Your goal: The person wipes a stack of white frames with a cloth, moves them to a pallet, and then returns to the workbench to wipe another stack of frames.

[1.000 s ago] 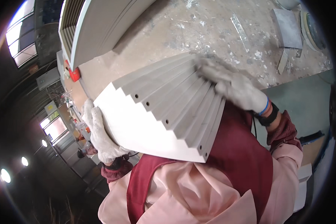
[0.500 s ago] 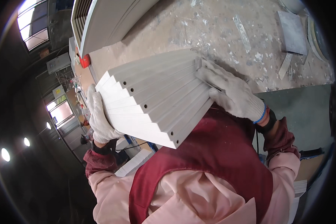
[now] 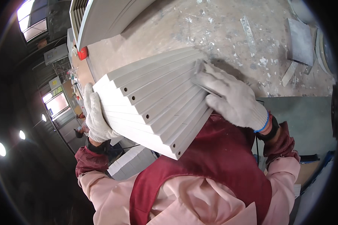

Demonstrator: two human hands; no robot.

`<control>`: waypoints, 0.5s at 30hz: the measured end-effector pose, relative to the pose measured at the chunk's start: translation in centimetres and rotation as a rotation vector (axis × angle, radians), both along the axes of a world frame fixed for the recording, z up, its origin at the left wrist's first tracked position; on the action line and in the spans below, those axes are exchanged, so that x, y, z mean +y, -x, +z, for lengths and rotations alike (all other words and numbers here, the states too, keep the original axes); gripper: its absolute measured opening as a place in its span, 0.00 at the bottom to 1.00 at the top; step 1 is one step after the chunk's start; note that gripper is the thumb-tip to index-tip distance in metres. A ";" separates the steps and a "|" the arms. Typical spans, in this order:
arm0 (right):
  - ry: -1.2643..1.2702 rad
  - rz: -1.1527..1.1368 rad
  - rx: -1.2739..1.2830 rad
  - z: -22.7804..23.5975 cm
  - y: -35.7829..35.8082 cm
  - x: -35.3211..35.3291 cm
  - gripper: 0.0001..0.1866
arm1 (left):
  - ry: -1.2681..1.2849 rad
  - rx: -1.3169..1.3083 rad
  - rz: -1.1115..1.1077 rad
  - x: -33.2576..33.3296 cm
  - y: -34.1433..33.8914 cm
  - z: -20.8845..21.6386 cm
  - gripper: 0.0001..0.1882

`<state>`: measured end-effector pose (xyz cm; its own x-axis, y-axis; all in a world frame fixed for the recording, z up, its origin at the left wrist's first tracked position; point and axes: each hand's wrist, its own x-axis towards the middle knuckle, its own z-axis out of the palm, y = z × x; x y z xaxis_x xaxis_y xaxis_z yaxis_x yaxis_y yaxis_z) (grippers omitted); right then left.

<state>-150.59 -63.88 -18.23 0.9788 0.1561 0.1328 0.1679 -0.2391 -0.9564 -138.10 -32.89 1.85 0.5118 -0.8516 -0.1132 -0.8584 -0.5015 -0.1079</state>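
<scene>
A fanned stack of long white boards (image 3: 157,93) lies in front of me, its edges stepped like stairs, with several small dark holes near the left ends. My left hand (image 3: 96,116), in a white knitted glove, grips the stack's left end, fingers along the end faces. My right hand (image 3: 233,95), gloved in white with a blue cuff edge, is closed around a thin, flat grey pad (image 3: 200,67). It presses that pad against the stepped edges at the right end. The pad's exact kind is hard to make out, as the fingers cover most of it.
A worn, paint-spotted table (image 3: 221,33) spreads beyond the stack. On it are a metal strip (image 3: 248,35), a grey plate (image 3: 300,41) and a large curved white panel (image 3: 109,22) at the far left. A red object (image 3: 82,53) stands there. More white boards (image 3: 133,163) sit low left.
The near edge of the stack has tipped slightly toward me. My right hand, with the grey pad, has shifted a little left and nearer along the stepped edges. My left hand keeps its grip.
</scene>
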 end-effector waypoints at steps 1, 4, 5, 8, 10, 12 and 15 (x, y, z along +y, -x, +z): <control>-0.059 0.017 -0.212 0.5 -0.1 0.3 0.23 | 0.006 0.004 -0.001 -0.2 -0.1 0.1 0.61; -0.348 0.033 -0.425 5.6 -2.0 2.2 0.21 | -0.150 -0.027 0.091 1.2 0.0 0.8 0.60; -0.305 0.018 -0.438 6.5 -2.3 1.7 0.22 | -0.155 -0.023 0.100 1.3 0.4 1.0 0.60; -0.174 -0.065 -0.430 3.2 -1.6 1.5 0.25 | -0.021 0.000 0.033 0.4 -0.3 0.3 0.60; -0.084 -0.041 -0.110 -1.4 -1.6 1.3 0.29 | -0.012 0.024 0.039 -0.1 -0.4 0.3 0.60; -0.002 -0.036 -0.116 -0.5 -2.1 1.2 0.29 | 0.000 0.047 0.046 -0.4 -0.5 0.2 0.60; -0.208 0.042 -0.428 4.3 -2.3 2.8 0.30 | 0.012 0.054 0.014 -0.7 -0.8 0.0 0.59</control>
<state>-148.26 -61.04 -13.95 0.8226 0.1213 0.5555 0.5628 -0.0342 -0.8259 -137.30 -33.63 1.88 0.5170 -0.8460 -0.1306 -0.8557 -0.5145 -0.0550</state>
